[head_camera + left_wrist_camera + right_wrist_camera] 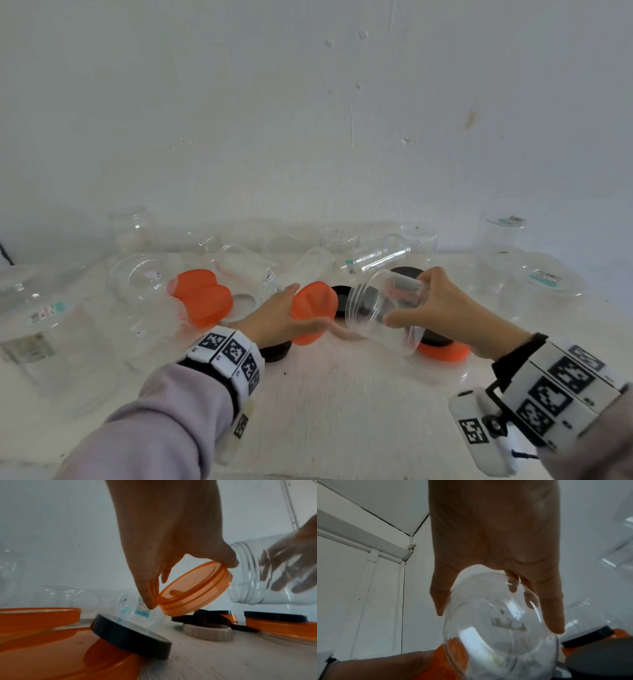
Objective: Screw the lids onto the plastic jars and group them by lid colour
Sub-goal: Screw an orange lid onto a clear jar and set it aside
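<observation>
My left hand (291, 317) grips an orange lid (313, 310) by its rim, tilted, just above the table; in the left wrist view the orange lid (193, 589) has its open side turned toward the jar. My right hand (435, 305) holds a clear plastic jar (383, 308) on its side, mouth pointing left at the lid, a small gap between them. The right wrist view looks at the jar's clear base (501, 631) with my fingers (553, 615) curled round it.
Several clear jars (376, 257) lie or stand along the wall. Loose orange lids (202, 294), black lids (130, 632) and a white lid (207, 632) are scattered mid-table. A black lid on an orange one (442, 346) sits under my right hand. Big jars (51, 342) stand left.
</observation>
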The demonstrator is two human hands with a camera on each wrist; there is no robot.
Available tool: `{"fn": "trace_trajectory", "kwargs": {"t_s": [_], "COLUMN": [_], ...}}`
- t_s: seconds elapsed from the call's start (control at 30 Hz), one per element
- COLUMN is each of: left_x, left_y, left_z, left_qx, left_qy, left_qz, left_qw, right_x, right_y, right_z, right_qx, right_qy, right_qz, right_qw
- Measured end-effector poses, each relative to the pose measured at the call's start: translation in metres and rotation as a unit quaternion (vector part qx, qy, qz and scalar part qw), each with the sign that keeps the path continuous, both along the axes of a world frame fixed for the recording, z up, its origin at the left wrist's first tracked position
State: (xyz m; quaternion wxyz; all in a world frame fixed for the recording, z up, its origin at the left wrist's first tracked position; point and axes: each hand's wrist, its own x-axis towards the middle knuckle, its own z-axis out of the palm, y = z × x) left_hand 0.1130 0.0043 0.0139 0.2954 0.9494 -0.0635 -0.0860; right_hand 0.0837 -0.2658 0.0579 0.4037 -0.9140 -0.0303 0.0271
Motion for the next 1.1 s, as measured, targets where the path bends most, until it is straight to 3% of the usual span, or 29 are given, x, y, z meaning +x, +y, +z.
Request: {"fn": "trace_trajectory", "kwargs": {"t_s": [0.17,0.27,0.43,0.67,1.1], "left_x": [-0.008,-0.013,-0.017,-0.023,-0.033], "left_y": [0.009,0.008,0.01,0.01,-0.009], "left_z": [0.012,0.018,0.025,0.03,0.032], "left_qx": [-0.061,-0.062,-0.054,-0.047,-0.053], "left_qy": [0.0,-0.009,-0.021,-0.036,-0.088], "left_qz": [0.02,0.027,0.042,0.044,-0.006], "left_qw": [0.998,0.998,0.997,0.997,0.995], "right_x": [0.003,0.004,0.006,0.005,0.01], "right_y": [0.013,0.023,0.04,0.057,0.054], "right_z": [-0.009,-0.013,-0.024,-0.037,-0.053], "right_qx": [0.013,0.028,-0.006,-0.086,0.01], "right_qy": [0.07,0.06,0.07,0.124,0.139], "right_qz": [0.038,0.064,0.062,0.132,0.183], "right_qw": [0.997,0.996,0.996,0.98,0.973]}}
